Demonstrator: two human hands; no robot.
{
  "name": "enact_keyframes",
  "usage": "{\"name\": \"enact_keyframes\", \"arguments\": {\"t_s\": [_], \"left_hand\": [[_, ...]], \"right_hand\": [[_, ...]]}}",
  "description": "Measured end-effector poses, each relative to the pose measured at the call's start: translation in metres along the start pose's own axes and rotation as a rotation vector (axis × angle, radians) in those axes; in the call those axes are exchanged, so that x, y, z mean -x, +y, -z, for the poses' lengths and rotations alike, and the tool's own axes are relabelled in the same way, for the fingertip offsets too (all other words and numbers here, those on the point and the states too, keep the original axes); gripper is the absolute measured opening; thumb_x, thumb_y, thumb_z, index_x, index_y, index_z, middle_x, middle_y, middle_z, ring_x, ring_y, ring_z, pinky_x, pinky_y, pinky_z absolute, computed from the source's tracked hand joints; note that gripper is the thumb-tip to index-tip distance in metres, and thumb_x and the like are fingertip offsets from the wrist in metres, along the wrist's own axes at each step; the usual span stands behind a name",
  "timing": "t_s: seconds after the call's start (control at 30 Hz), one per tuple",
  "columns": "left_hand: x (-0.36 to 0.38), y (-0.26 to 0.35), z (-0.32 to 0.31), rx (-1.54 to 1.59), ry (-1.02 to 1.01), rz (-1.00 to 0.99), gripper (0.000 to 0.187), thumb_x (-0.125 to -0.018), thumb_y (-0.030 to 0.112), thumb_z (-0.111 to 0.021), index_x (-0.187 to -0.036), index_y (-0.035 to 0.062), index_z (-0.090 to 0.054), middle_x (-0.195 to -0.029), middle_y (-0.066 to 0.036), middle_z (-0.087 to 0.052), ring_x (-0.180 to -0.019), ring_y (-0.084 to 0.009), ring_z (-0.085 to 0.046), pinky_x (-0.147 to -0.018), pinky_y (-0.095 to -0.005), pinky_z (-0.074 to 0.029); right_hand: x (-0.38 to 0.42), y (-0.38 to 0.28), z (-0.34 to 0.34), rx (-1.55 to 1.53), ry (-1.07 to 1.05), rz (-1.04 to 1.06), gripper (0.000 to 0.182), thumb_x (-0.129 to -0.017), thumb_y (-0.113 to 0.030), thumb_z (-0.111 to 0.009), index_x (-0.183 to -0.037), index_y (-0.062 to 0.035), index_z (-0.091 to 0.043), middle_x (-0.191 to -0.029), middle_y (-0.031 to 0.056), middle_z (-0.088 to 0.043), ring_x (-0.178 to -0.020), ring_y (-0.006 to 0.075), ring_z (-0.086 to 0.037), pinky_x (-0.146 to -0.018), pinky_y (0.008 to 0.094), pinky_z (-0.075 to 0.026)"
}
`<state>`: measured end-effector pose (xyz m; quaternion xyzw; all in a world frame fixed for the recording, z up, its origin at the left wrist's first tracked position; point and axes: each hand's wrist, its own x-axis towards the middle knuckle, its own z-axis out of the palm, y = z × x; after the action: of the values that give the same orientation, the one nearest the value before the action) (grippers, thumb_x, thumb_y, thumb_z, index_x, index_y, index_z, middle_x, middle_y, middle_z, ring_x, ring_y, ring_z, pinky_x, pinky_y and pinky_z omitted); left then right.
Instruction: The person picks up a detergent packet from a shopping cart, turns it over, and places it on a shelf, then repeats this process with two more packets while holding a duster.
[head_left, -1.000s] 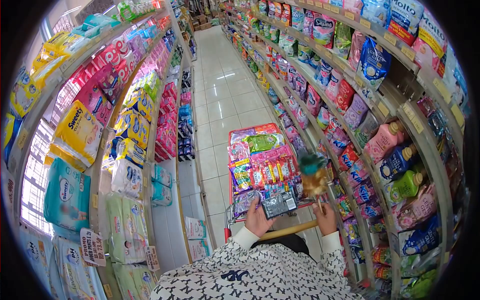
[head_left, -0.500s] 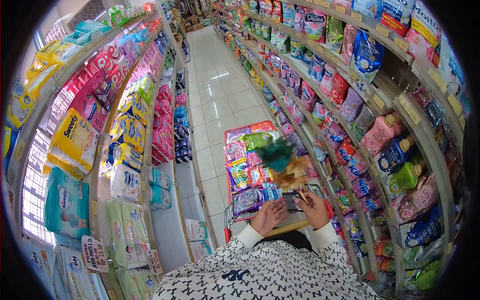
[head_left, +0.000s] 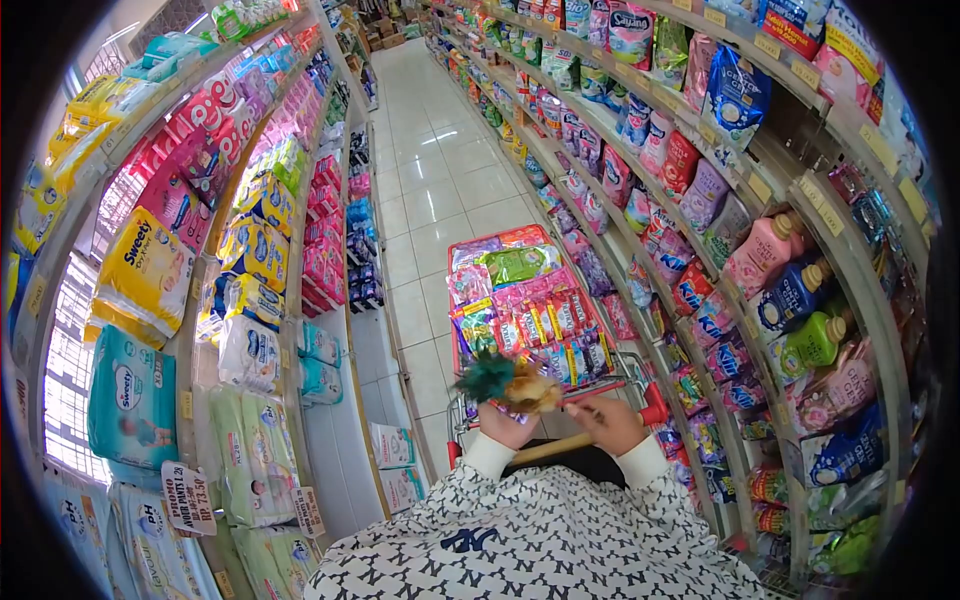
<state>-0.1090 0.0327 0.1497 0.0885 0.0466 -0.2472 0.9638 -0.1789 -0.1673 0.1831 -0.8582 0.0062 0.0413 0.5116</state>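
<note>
Green feather duster has swung over my left hand | left grip hidden, can't tell | right hand fingers clasp duster

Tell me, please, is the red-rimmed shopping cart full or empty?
Not empty, and full across its top: brightly coloured plastic packets cover most of the cart. How deep they go, I cannot tell.

Green-and-tan feather duster: swung leftward from the shopping cart's right side, its feathers now over the left hand.
Dark packet with a barcode label: gone from the left hand's grasp.
Right hand: shifted leftward, nearer the left hand.
</note>
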Motion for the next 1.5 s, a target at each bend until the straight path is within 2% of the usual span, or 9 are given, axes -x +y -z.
{"name": "enact_keyframes", "arguments": {"t_s": [0.27, 0.33, 0.43, 0.53, 0.73, 1.0, 1.17, 1.3, 1.5], "left_hand": [[0.003, 0.002, 0.020, 0.185, 0.082, 0.078, 0.069, -0.096, 0.060, -0.041, -0.141, 0.0075, -0.044, -0.141, -0.019, -0.049, -0.134, -0.0373, -0.043, -0.114, -0.0547, -0.030], [0.005, 0.000, 0.041, -0.747, -0.021, -0.041, 0.070, -0.093, 0.061, -0.049, -0.140, 0.0099, -0.046, -0.141, -0.015, -0.051, -0.132, -0.0346, -0.045, -0.113, -0.0520, -0.033], [0.000, 0.003, 0.015, 0.107, 0.061, 0.088, 0.061, -0.095, 0.054, -0.048, -0.139, 0.0109, -0.048, -0.142, -0.012, -0.051, -0.132, -0.0328, -0.045, -0.113, -0.0508, -0.033], [0.008, 0.006, -0.007, 0.170, 0.144, 0.033, 0.061, -0.097, 0.047, -0.047, -0.140, 0.0038, -0.045, -0.142, -0.017, -0.050, -0.133, -0.0347, -0.044, -0.116, -0.0544, -0.029], [0.016, 0.030, 0.006, 0.236, 0.109, -0.120, 0.055, -0.092, 0.012, -0.040, -0.145, -0.0042, -0.035, -0.148, -0.029, -0.035, -0.142, -0.0412, -0.029, -0.119, -0.0539, -0.028], [0.016, 0.040, 0.012, 0.000, 0.059, -0.109, 0.066, -0.085, -0.014, -0.042, -0.148, 0.0028, -0.034, -0.153, -0.021, -0.029, -0.143, -0.0310, -0.031, -0.119, -0.0352, -0.033], [0.020, 0.017, -0.016, -0.573, 0.003, -0.086, 0.062, -0.093, 0.005, -0.052, -0.150, 0.0042, -0.028, -0.150, -0.016, -0.036, -0.138, -0.0276, -0.039, -0.113, -0.0392, -0.038], [0.013, -0.010, -0.040, -0.728, -0.071, -0.064, 0.069, -0.101, 0.043, -0.046, -0.153, 0.0052, -0.022, -0.151, -0.012, -0.035, -0.137, -0.0267, -0.040, -0.113, -0.0430, -0.033], [0.001, -0.040, -0.062, -1.001, -0.318, 0.123, 0.083, -0.097, 0.062, -0.038, -0.156, 0.0094, -0.013, -0.156, -0.012, -0.027, -0.141, -0.0268, -0.033, -0.115, -0.0422, -0.029]], "right_hand": [[0.010, 0.008, 0.018, -0.034, 0.199, -0.013, 0.032, -0.096, -0.032, -0.061, -0.103, -0.0016, -0.068, -0.080, 0.0182, -0.067, -0.071, 0.0281, -0.065, -0.066, 0.0372, -0.049], [0.016, 0.008, 0.013, 0.002, -0.016, 0.052, 0.035, -0.095, -0.035, -0.062, -0.104, -0.0026, -0.069, -0.078, 0.0172, -0.067, -0.069, 0.0293, -0.065, -0.066, 0.0374, -0.050], [-0.001, 0.050, -0.003, 0.006, 0.103, 0.043, 0.036, -0.095, -0.038, -0.061, -0.099, -0.0032, -0.070, -0.077, 0.0176, -0.066, -0.070, 0.0309, -0.066, -0.066, 0.0383, -0.049], [-0.018, 0.021, 0.030, 0.176, 0.249, -0.125, 0.027, -0.096, -0.027, -0.059, -0.096, -0.0011, -0.067, -0.079, 0.0196, -0.067, -0.072, 0.0326, -0.066, -0.068, 0.0404, -0.050], [-0.044, -0.024, 0.069, -0.106, 0.477, 0.250, 0.042, -0.091, 0.003, -0.051, -0.133, -0.0028, -0.054, -0.118, 0.0153, -0.065, -0.095, 0.0263, -0.065, -0.082, 0.0332, -0.051], [-0.067, 0.025, 0.022, -0.142, 0.251, 0.103, 0.041, -0.090, -0.016, -0.064, -0.129, -0.0032, -0.058, -0.115, 0.0161, -0.063, -0.090, 0.0255, -0.061, -0.083, 0.0375, -0.049], [-0.012, 0.048, -0.011, 0.196, 0.297, 0.037, 0.042, -0.088, -0.027, -0.068, -0.118, 0.0007, -0.062, -0.120, 0.0180, -0.061, -0.106, 0.0370, -0.059, -0.092, 0.0438, -0.046], [0.016, 0.014, -0.026, -0.750, 0.158, -0.068, 0.040, -0.091, -0.021, -0.069, -0.124, -0.0010, -0.057, -0.118, 0.0094, -0.062, -0.104, 0.0187, -0.061, -0.091, 0.0337, -0.049], [0.027, 0.019, -0.014, -0.783, 0.267, -0.137, 0.039, -0.089, -0.016, -0.071, -0.123, -0.0019, -0.058, -0.101, 0.0041, -0.066, -0.083, 0.0105, -0.063, -0.067, 0.0281, -0.052]]}}
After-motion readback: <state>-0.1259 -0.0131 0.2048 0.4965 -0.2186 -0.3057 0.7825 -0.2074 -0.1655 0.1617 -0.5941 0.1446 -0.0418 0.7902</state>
